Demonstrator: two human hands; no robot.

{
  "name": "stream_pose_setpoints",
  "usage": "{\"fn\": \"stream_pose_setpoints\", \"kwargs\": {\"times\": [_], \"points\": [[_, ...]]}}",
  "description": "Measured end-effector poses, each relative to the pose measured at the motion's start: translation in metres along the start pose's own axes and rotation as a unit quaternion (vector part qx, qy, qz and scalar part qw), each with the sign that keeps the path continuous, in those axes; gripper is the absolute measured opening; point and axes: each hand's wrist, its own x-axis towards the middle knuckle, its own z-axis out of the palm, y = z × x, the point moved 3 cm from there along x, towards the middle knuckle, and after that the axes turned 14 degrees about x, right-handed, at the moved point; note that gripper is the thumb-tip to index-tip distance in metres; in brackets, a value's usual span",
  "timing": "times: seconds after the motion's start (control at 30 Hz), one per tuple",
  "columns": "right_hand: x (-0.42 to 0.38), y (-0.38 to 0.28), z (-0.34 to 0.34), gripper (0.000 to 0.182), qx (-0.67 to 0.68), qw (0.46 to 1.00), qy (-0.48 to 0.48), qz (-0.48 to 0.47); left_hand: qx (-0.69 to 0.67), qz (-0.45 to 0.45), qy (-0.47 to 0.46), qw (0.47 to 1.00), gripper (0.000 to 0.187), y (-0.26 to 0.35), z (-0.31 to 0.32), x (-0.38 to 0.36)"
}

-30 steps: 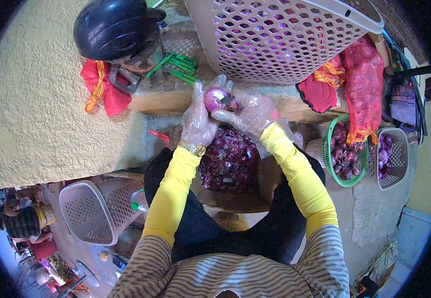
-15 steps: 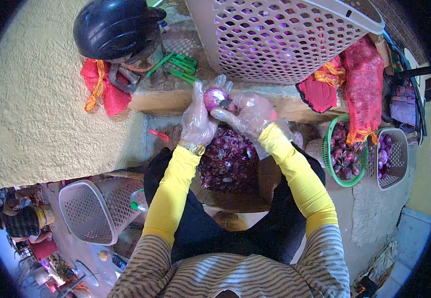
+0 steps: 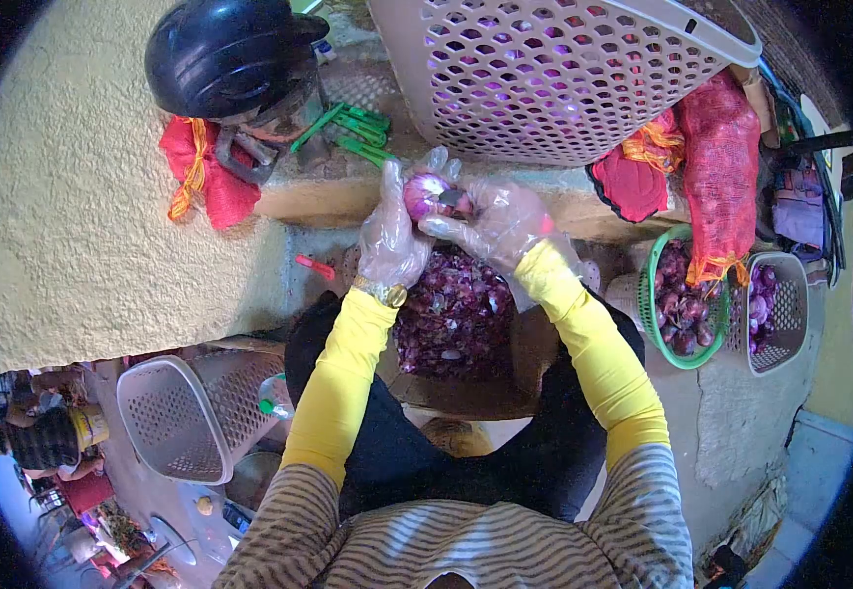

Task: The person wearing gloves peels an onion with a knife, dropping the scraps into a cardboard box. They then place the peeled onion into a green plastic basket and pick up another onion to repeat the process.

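My left hand (image 3: 394,231), in a clear plastic glove, is closed around a red onion (image 3: 426,194), its purple and white skin facing up. From the other side my gloved right hand (image 3: 505,221) meets the onion, thumb stretched along its lower edge. A pink bit shows at the right palm and a dark flat piece lies against the onion; it looks like a small pink-handled knife, mostly hidden by the fingers. Below both hands, a box (image 3: 466,398) between my knees holds a heap of onion skins (image 3: 453,319).
A large perforated basket (image 3: 534,88) of onions stands on the ledge ahead, near green-handled tools (image 3: 359,128) and a black helmet (image 3: 230,59). At right are a red mesh sack (image 3: 719,167), a green basket (image 3: 687,363) and a grey basket (image 3: 790,324). Another basket (image 3: 171,417) lies left.
The onion has turned slightly in my left hand, and the dark piece against it has shifted a little. My right hand has tilted slightly; both arms stay nearly in place.
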Motion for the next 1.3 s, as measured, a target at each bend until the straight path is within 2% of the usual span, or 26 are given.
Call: {"fn": "stream_pose_setpoints", "kwargs": {"times": [0.17, 0.23, 0.33, 0.47, 0.57, 0.63, 0.67, 0.73, 0.8, 0.87, 0.93, 0.97, 1.0, 1.03, 1.07, 1.13, 1.2, 1.3], "points": [[0.0, -0.003, 0.0, 0.063, 0.005, 1.0, -0.006, -0.001, 0.009, 0.008, -0.009, 1.0, 0.071, 0.0, 0.001, 0.0], [0.001, -0.007, -0.001, 0.062, 0.029, 0.997, -0.044, 0.048, 0.007, 0.016, 0.0, 1.0, 0.07, -0.001, -0.001, 0.001], [0.003, 0.002, 0.007, 0.062, 0.041, 0.996, -0.066, 0.046, 0.003, 0.023, -0.003, 1.0, 0.072, -0.001, -0.002, 0.002], [0.001, 0.005, 0.012, 0.062, 0.093, 0.994, -0.047, 0.033, 0.006, 0.017, -0.003, 1.0, 0.071, -0.003, -0.005, 0.003], [0.001, 0.012, 0.01, 0.06, 0.085, 0.994, -0.058, 0.023, 0.018, 0.017, -0.016, 1.0, 0.073, -0.002, -0.005, 0.003], [0.0, 0.013, 0.004, 0.057, 0.003, 0.993, -0.12, 0.006, -0.015, -0.01, 0.016, 1.0, 0.065, 0.0, -0.007, 0.001], [-0.001, 0.016, 0.001, 0.057, 0.002, 0.993, -0.121, 0.004, -0.016, -0.007, 0.017, 1.0, 0.065, 0.001, -0.008, 0.001], [-0.004, 0.012, -0.005, 0.058, 0.013, 0.991, -0.086, -0.101, -0.045, -0.012, 0.008, 0.999, 0.065, 0.003, -0.011, 0.001], [-0.01, 0.001, -0.013, 0.058, -0.017, 0.99, -0.091, -0.106, -0.074, -0.017, -0.003, 0.997, 0.067, 0.004, -0.013, 0.001], [-0.016, -0.012, -0.021, 0.054, -0.032, 0.99, -0.123, -0.051, -0.09, -0.017, -0.007, 0.996, 0.069, 0.006, -0.013, 0.0], [-0.017, 0.002, -0.011, 0.052, -0.052, 0.99, -0.131, -0.032, -0.063, -0.012, 0.004, 0.998, 0.055, 0.013, -0.009, -0.004], [-0.017, 0.009, -0.008, 0.053, -0.036, 0.993, -0.097, -0.057, -0.065, -0.01, 0.006, 0.998, 0.055, 0.016, -0.006, -0.011], [-0.016, 0.005, -0.009, 0.054, -0.02, 0.994, -0.064, -0.082, 0.039, 0.034, -0.002, 0.999, 0.056, 0.022, -0.002, -0.019], [-0.017, 0.002, -0.009, 0.057, -0.036, 0.995, -0.065, -0.064, 0.142, 0.077, -0.008, 0.987, 0.056, 0.026, 0.001, -0.024], [-0.017, -0.004, -0.011, 0.057, -0.038, 0.995, -0.068, -0.066, 0.139, 0.08, -0.006, 0.987, 0.056, 0.023, -0.004, -0.019], [-0.016, -0.013, -0.015, 0.058, -0.038, 0.989, -0.142, -0.005, 0.05, -0.023, 0.002, 0.998, 0.057, 0.013, -0.011, -0.009], [-0.014, -0.024, -0.024, 0.063, -0.043, 0.987, -0.154, -0.019, 0.02, -0.04, -0.025, 0.999, 0.059, 0.013, -0.007, -0.011], [-0.012, -0.037, -0.031, 0.067, -0.087, 0.985, -0.151, 0.012, 0.127, -0.064, -0.016, 0.99, 0.057, 0.011, -0.009, -0.008]]}}
